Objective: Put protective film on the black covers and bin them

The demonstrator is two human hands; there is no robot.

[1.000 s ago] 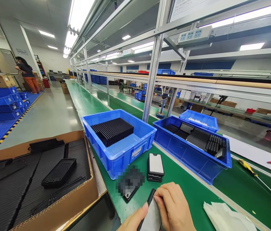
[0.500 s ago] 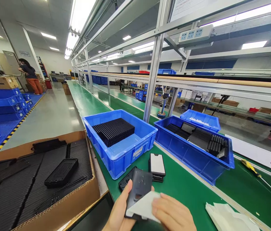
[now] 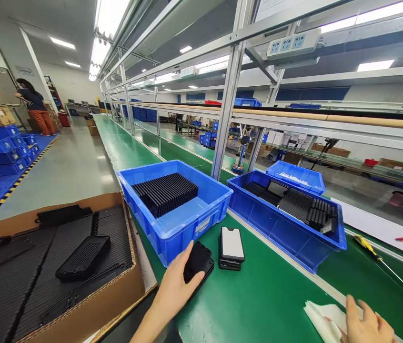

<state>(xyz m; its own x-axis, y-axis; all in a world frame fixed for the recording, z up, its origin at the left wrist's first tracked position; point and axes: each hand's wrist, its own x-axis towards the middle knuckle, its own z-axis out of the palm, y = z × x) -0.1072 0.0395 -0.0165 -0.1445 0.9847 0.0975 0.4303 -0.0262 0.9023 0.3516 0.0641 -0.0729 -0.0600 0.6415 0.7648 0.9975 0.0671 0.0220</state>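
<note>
My left hand (image 3: 177,281) spans a flat black plastic cover (image 3: 198,257), thumb on its near edge and fingers on its far side. The cover sits on another black part on the green bench, beside the blue bin. My right hand (image 3: 367,321) is at the lower right edge, its fingers apart over a crumpled white sheet (image 3: 321,317); its palm side is hidden. Right of my left hand stands a small stack of black cases (image 3: 230,263), topped by a white panel (image 3: 232,243).
A blue bin (image 3: 173,233) holds a row of black parts, and a longer blue bin (image 3: 276,224) holds more. At left is a cardboard box (image 3: 115,293) of black parts. A yellow-handled screwdriver (image 3: 367,247) lies at right. A person (image 3: 35,107) stands far left.
My left hand has lowered the black cover onto the part on the bench. My right hand has left it and moved right with the white sheet to the crumpled pile.
</note>
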